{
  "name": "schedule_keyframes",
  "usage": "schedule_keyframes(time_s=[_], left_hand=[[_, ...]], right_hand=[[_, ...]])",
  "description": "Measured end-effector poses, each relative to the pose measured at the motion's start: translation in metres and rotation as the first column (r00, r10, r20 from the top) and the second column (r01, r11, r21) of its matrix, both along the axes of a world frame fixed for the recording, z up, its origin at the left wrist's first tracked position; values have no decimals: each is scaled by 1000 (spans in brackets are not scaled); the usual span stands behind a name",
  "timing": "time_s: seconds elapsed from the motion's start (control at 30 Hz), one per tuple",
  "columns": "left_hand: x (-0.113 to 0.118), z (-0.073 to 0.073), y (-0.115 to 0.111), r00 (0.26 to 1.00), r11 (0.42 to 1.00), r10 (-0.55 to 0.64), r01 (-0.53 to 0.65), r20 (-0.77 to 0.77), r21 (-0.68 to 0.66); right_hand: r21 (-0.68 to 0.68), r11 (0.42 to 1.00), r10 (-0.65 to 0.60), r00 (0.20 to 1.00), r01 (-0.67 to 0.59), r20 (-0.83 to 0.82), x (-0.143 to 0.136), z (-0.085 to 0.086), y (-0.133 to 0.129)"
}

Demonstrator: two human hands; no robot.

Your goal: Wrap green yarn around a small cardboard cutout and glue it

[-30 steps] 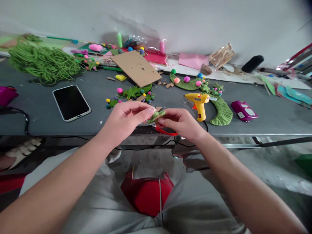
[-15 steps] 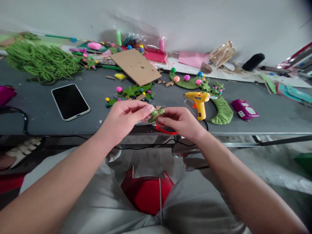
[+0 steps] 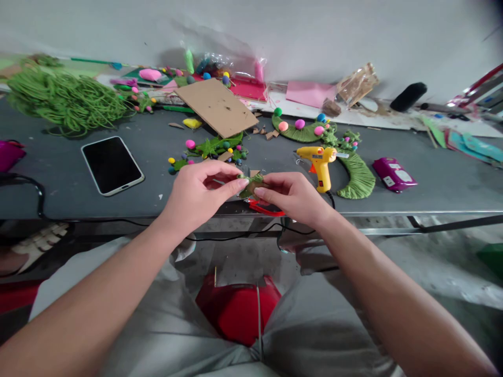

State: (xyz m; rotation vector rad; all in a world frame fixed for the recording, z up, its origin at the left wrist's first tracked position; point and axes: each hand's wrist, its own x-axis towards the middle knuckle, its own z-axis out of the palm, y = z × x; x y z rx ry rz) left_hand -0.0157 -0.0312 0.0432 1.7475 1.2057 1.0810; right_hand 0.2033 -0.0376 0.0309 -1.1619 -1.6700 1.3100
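Observation:
A small piece wrapped in green yarn (image 3: 250, 187) is pinched between both hands near the table's front edge. My left hand (image 3: 202, 191) grips its left side with thumb and fingers, and my right hand (image 3: 293, 193) holds the right side. Red-handled scissors (image 3: 265, 208) lie just below it, partly covered. To the right of my right hand stands a yellow glue gun (image 3: 321, 167), beside a curved form wrapped in green yarn (image 3: 358, 177). Beyond my left hand lie green leafy pieces with coloured pompoms (image 3: 212, 146).
A phone (image 3: 113, 165) lies on the grey table (image 3: 58, 196) at the left, with a heap of green yarn (image 3: 66, 99) behind it. Brown cardboard (image 3: 218, 108) is at the back. A purple packet (image 3: 394, 174) sits right. A black cable runs along the front edge.
The left hand's fingers have shifted slightly on the green piece, which shows a little more of its flat brownish side. The view has moved very slightly.

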Motion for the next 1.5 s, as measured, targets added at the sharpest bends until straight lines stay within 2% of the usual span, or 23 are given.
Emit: schedule_keyframes(time_s=[0.13, 0.43, 0.8, 1.13, 1.5], left_hand=[[-2, -4, 1, 995, 997, 26, -19, -94, 77], [-6, -5, 6, 984, 997, -56, 63, -171, 35], [-8, -12, 11, 992, 980, -123, 123, 7, -159], [-3, -7, 9, 987, 973, -152, 157, 43, -167], [-3, -7, 10, 986, 969, -167, 167, 20, -183]], right_hand=[[70, 998, -1, 996, -6, 92, 2, -3, -1], [197, 980, -41, 969, -8, 243, 3, 2, -5], [285, 958, -57, 954, -31, 295, 3, 7, -10], [369, 927, -74, 934, -64, 348, 4, 12, -10], [363, 927, -63, 917, -91, 393, 5, 16, -11]])
